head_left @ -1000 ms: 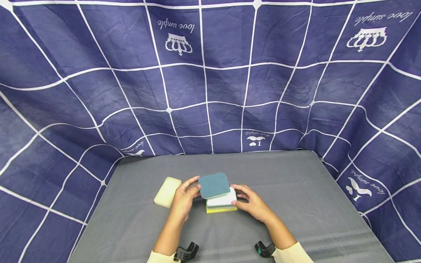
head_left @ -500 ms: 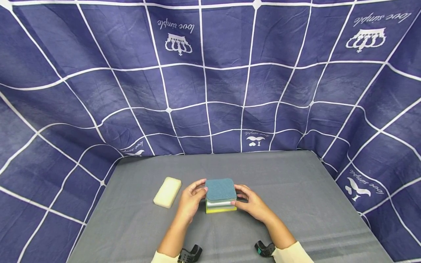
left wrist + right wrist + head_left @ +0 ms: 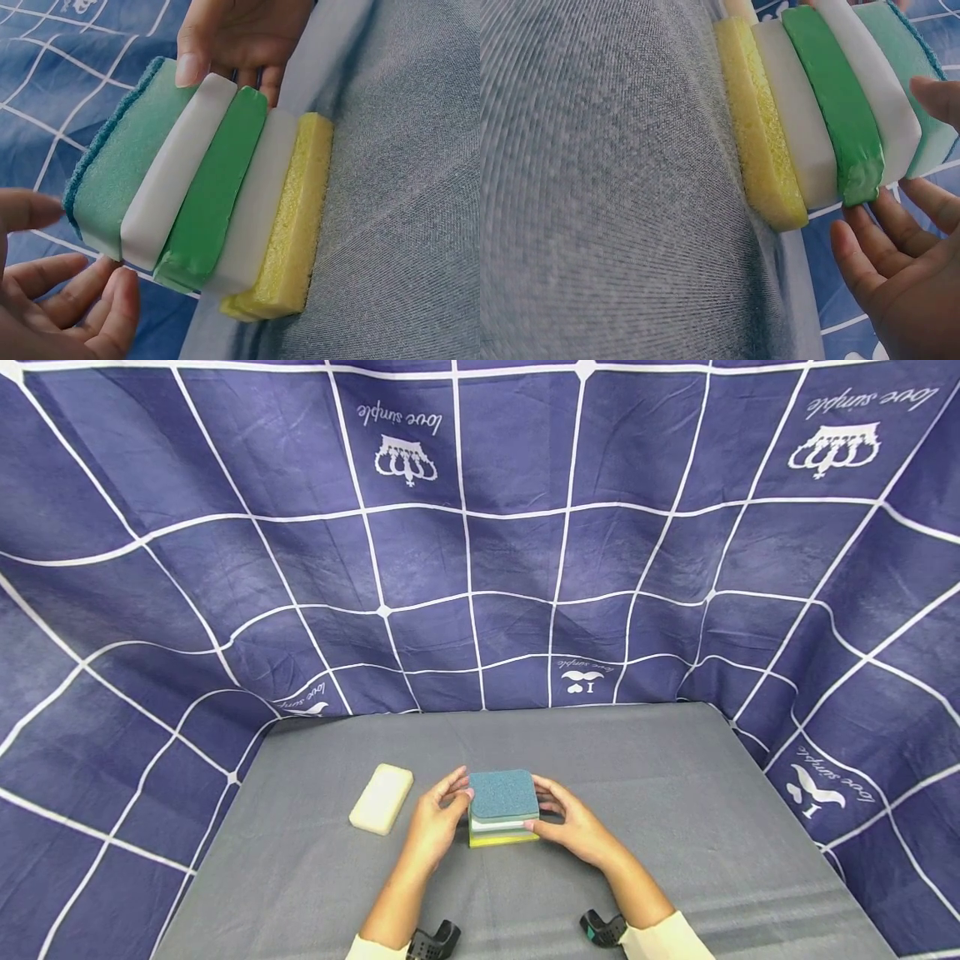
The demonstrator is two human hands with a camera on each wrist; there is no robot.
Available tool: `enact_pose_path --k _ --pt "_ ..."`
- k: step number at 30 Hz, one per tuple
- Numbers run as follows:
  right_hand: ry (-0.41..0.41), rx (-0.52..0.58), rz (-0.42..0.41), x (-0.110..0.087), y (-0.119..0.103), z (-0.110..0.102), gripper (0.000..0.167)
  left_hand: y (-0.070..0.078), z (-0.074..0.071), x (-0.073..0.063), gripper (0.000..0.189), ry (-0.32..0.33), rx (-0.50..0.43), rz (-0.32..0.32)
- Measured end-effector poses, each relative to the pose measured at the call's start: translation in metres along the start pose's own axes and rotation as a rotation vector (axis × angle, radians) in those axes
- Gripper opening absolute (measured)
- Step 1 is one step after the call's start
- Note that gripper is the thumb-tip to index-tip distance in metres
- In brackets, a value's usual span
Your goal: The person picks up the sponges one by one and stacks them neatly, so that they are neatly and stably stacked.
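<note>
A stack of sponges stands on the grey-covered table between both hands. Its top piece is a pale green sponge [image 3: 139, 142] with a blue scouring face [image 3: 502, 793] turned up. Below it, in order, lie a white sponge block [image 3: 178, 172], a bright green block [image 3: 217, 187], a second white block [image 3: 259, 195] and a yellow sponge [image 3: 296, 225] at the bottom. My left hand [image 3: 435, 818] pinches the top sponge at its left edge, thumb at the blue face. My right hand [image 3: 573, 827] holds the stack's right side, thumb at the front, fingertips against the blocks' ends.
A cream sponge [image 3: 382, 799] lies flat on the table [image 3: 645, 760], left of the left hand. Behind and at both sides hangs a blue curtain [image 3: 517, 552] with white grid lines. A black strap device [image 3: 433, 939] is on each wrist.
My left hand has moved right and down with the blue-faced sponge, which was held tilted above the stack and now lies squarely on top. The right hand has stayed nearly still.
</note>
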State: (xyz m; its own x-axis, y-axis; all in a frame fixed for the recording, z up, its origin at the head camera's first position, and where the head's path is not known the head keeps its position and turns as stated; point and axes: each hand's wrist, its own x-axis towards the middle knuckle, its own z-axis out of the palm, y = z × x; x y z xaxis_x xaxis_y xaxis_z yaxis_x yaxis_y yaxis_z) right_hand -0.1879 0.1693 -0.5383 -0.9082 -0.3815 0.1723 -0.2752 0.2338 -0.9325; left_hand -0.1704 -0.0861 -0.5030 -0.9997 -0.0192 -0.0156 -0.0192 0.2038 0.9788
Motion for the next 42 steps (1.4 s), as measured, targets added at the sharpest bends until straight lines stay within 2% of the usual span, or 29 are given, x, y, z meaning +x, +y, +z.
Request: enact_pose_path --k 4,8,11,15,21,31,37,42 --pt "0.000 0.004 0.030 0.001 0.000 0.000 0.070 -0.001 -0.002 -0.001 0.067 -0.065 0.016 0.021" --pt "-0.008 0.005 0.018 0.001 0.000 0.000 0.066 -0.002 -0.005 -0.001 0.092 -0.143 0.050 0.062" --pt "-0.011 0.006 0.003 0.001 0.001 0.000 0.063 -0.003 -0.006 -0.002 0.097 -0.179 0.067 0.100" --pt "-0.012 0.008 0.009 0.001 0.002 0.001 0.065 -0.006 -0.006 -0.003 0.097 -0.212 0.093 0.118" --pt "-0.019 0.006 0.023 0.002 0.003 0.001 0.073 -0.009 -0.003 -0.005 0.097 -0.210 0.149 0.128" --pt "-0.005 -0.011 0.036 0.001 0.004 0.000 0.071 -0.010 -0.002 -0.005 0.093 -0.209 0.138 0.144" --pt "-0.018 0.000 -0.027 0.001 -0.002 -0.002 0.078 -0.011 -0.003 -0.006 0.095 -0.198 0.149 0.171" --pt "-0.015 -0.006 -0.068 -0.001 -0.008 -0.003 0.072 -0.009 -0.003 -0.006 0.098 -0.179 0.155 0.189"
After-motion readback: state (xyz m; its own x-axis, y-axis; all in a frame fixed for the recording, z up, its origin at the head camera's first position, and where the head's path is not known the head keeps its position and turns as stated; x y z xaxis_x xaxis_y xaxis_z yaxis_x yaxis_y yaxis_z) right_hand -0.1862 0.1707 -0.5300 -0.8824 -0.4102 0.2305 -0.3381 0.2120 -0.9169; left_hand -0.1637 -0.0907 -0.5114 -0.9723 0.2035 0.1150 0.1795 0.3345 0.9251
